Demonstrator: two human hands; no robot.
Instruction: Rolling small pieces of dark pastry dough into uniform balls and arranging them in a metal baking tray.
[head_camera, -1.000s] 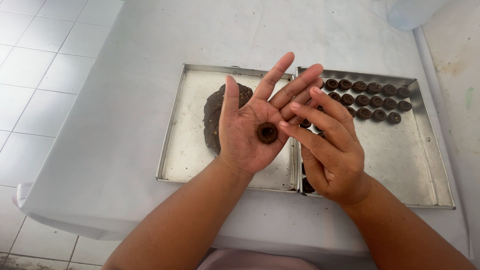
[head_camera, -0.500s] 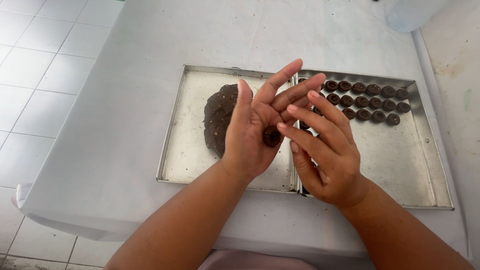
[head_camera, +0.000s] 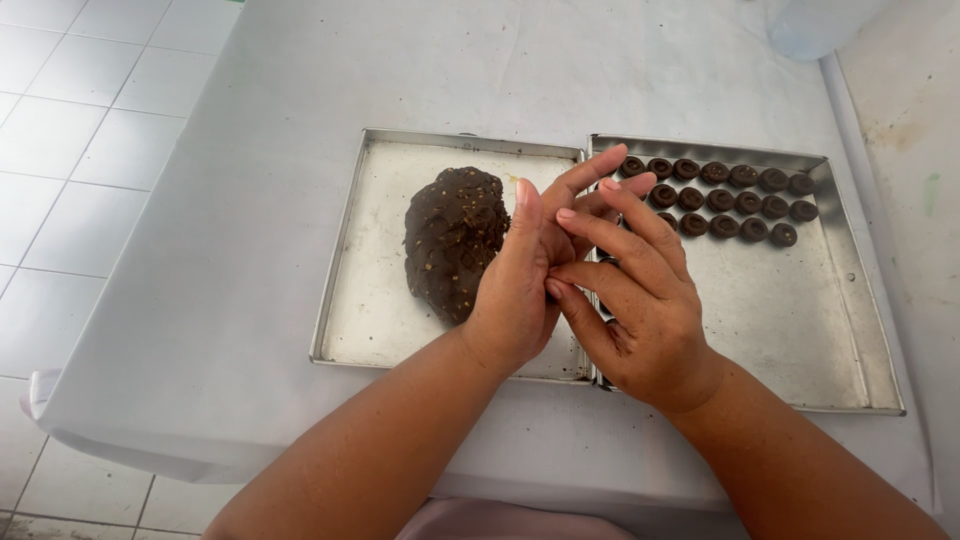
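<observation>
The table (head_camera: 200, 250) was covered with a white cloth, and it stood on a floor of pale square tiles (head_camera: 60, 130) that showed at nine o'clock. Two flat metal trays sat side by side on the cloth, touching each other. The left tray (head_camera: 370, 300) held a big lump of dark brown dough (head_camera: 450, 240) with tiny light bits in it. The right tray (head_camera: 800, 330) held small round dough pieces (head_camera: 730, 190) in three neat rows up at one o'clock, and the rest of that tray was bare metal. A see-through container (head_camera: 810, 25) peeked in at the top edge, at about one o'clock. A stained beige surface (head_camera: 920, 150) ran along the three o'clock side. The left hand (head_camera: 520, 290) stood on its edge over the place where the trays met, with its fingers straight and its palm turned to the right hand (head_camera: 640, 310). The right hand pressed its fingers against that palm. Whatever was between the two hands was hidden, so I cannot tell what they held.
</observation>
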